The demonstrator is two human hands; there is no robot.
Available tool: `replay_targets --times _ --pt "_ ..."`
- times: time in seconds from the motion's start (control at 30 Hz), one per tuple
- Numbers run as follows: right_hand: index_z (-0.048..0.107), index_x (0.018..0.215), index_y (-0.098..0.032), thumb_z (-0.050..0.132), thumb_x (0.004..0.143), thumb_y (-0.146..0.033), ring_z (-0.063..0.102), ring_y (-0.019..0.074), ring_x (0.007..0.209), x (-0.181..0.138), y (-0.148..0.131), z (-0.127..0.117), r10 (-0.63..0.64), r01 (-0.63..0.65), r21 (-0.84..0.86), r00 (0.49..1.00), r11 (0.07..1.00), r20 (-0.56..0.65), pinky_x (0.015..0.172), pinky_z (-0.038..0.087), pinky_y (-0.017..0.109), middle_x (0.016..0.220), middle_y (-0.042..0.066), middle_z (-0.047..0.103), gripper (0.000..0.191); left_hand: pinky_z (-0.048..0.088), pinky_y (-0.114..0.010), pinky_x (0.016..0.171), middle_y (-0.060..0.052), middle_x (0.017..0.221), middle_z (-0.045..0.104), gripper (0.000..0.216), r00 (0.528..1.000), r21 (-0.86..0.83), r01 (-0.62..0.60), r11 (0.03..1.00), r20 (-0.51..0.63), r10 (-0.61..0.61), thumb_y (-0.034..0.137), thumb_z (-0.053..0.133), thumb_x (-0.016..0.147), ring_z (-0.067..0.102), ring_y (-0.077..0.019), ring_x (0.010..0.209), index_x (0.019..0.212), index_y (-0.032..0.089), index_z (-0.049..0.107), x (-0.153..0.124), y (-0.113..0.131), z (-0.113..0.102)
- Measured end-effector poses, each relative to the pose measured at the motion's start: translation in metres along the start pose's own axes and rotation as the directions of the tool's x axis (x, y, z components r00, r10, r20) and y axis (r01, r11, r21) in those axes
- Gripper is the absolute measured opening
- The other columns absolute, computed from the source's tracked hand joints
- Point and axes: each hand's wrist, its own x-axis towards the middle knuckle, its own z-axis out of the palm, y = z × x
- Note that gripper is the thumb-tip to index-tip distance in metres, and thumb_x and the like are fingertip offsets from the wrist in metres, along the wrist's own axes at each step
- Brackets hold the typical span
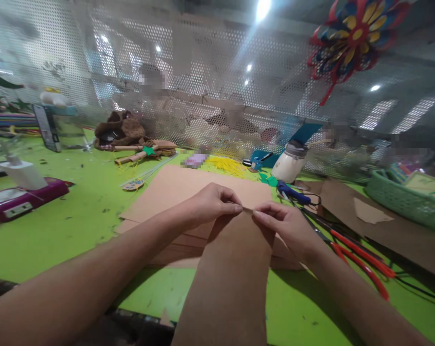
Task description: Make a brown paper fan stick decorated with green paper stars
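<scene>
Both my hands pinch the far edge of a long brown paper sheet (232, 274) that runs from my body out over the green table (59, 226). My left hand (212, 204) grips the edge from the left, thumb and fingers closed on it. My right hand (285, 223) pinches the same edge from the right, fingertips almost meeting the left ones. Under the sheet lies a stack of brown cardboard sheets (174, 192).
Red-handled scissors (361, 259) and a blue-handled tool (293, 192) lie right of my hands. A green basket (404, 199) stands far right, a white jar (288, 163) behind. A pink device (19, 199) sits left. A perforated screen (203, 86) backs the table, a paper pinwheel (354, 33) hanging on it.
</scene>
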Motion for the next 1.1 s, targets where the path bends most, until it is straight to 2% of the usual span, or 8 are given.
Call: replay_targets --times 0.23,0.37,0.5,0.6,0.73,0.87,0.97,1.1 --pt "0.069 0.085 -0.016 0.077 0.064 -0.031 0.059 0.0176 0.073 0.005 0.009 -0.010 0.020 -0.011 0.137 0.998 0.990 -0.065 0.067 0.045 0.029 0.079 0.004 0.067 0.027 0.037 -0.022 0.053 0.002 0.057 0.056 0.021 0.997 -0.020 0.007 1.000 -0.080 -0.008 0.030 0.066 0.067 0.048 -0.0095 0.053 0.074 0.011 0.066 0.005 -0.008 -0.003" --pt "0.068 0.079 -0.015 0.077 0.064 -0.029 0.055 0.0142 0.066 0.004 0.008 -0.007 0.019 -0.004 0.164 0.996 0.986 -0.091 0.063 0.043 0.027 0.072 0.002 0.065 0.023 0.040 -0.022 0.059 0.000 0.063 0.061 0.014 0.997 0.220 -0.059 0.974 -0.034 0.068 0.024 0.062 0.069 0.053 -0.0115 0.060 0.074 0.012 0.066 0.007 -0.007 -0.005" --pt "0.067 0.076 -0.014 0.077 0.063 -0.028 0.051 0.0122 0.060 0.001 0.003 -0.002 0.073 -0.057 0.188 0.995 0.980 -0.075 0.057 0.040 0.025 0.065 0.000 0.061 0.021 0.040 -0.022 0.060 -0.002 0.069 0.063 0.011 0.985 0.479 -0.151 0.865 -0.003 0.174 0.018 0.055 0.070 0.054 -0.0133 0.065 0.077 0.014 0.064 -0.001 0.002 -0.002" --pt "0.068 0.073 -0.014 0.076 0.063 -0.026 0.048 0.0109 0.057 0.000 0.003 0.001 0.055 -0.043 0.147 0.995 0.988 -0.078 0.054 0.038 0.024 0.061 -0.001 0.058 0.017 0.038 -0.022 0.058 -0.001 0.070 0.062 0.014 0.974 0.564 -0.215 0.797 0.064 0.218 0.014 0.052 0.071 0.052 -0.0126 0.063 0.081 0.015 0.061 -0.007 0.007 0.002" --pt "0.070 0.076 -0.017 0.067 0.070 -0.022 0.052 0.0127 0.056 -0.002 0.007 0.002 -0.062 0.058 -0.050 0.995 0.997 -0.075 0.053 0.039 0.026 0.063 0.000 0.062 0.008 0.038 -0.021 0.057 -0.002 0.072 0.062 0.014 0.978 0.495 -0.200 0.846 0.144 0.148 0.022 0.053 0.076 0.052 -0.0125 0.064 0.086 0.014 0.060 -0.007 0.007 0.004" --pt "0.071 0.077 -0.018 0.060 0.075 -0.015 0.061 0.0178 0.072 -0.003 0.010 0.000 -0.287 0.267 -0.358 0.958 0.895 -0.004 0.068 0.046 0.029 0.078 0.004 0.070 0.011 0.038 -0.022 0.065 -0.002 0.077 0.059 0.031 0.962 0.398 -0.217 0.891 0.242 0.126 0.033 0.038 0.088 0.051 -0.0134 0.071 0.084 0.013 0.060 -0.003 0.002 0.003" --pt "0.070 0.077 -0.018 0.061 0.077 -0.017 0.063 0.0179 0.074 -0.003 0.012 -0.002 -0.337 0.324 -0.384 0.941 0.865 0.035 0.068 0.048 0.029 0.079 0.004 0.071 0.010 0.037 -0.022 0.063 0.000 0.069 0.050 0.036 0.940 0.348 -0.197 0.917 0.331 0.077 0.036 0.033 0.090 0.044 -0.0121 0.067 0.070 0.014 0.053 -0.003 -0.001 0.002" --pt "0.070 0.078 -0.019 0.063 0.078 -0.018 0.064 0.0171 0.073 -0.002 0.018 -0.004 -0.410 0.396 -0.354 0.911 0.847 0.038 0.065 0.049 0.027 0.079 0.004 0.071 0.007 0.036 -0.023 0.061 0.001 0.068 0.046 0.038 0.937 0.318 -0.116 0.941 0.350 -0.003 0.042 0.035 0.089 0.042 -0.0120 0.066 0.067 0.015 0.048 -0.006 0.000 0.000"
